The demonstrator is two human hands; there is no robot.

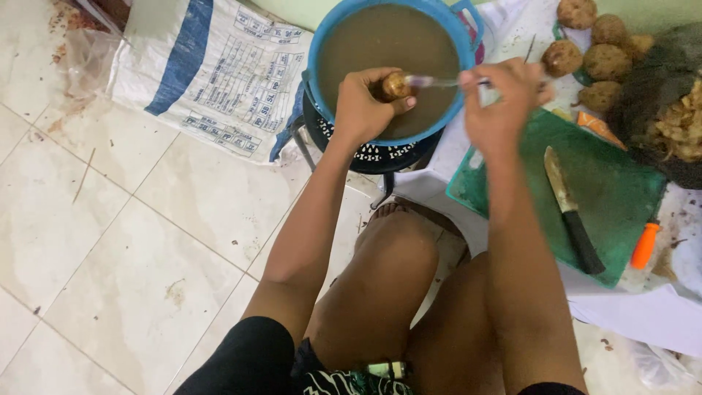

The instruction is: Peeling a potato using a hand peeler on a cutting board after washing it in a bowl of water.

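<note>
Head view looks straight down on a seated person's two bare arms reaching forward over their knees. Left hand is curled closed around a small round brown tuber, holding it just above the murky brown water in a blue basin. Right hand is closed around the handle end of a thin, pale tool, whose tip touches the tuber; what sort of tool it is cannot be told, since it is blurred. That basin sits on a dark perforated stool in front of the knees. Just right of the right forearm lies a green cutting board with a knife resting on it, dark handle toward the person. An orange-handled tool lies at the board's right edge. Beyond the board, near the top right, sits a cluster of rough brown tubers, and beside them a dark container holding pale peelings. Left of the basin a white woven sack with a blue stripe lies on the pale tiled floor.
</note>
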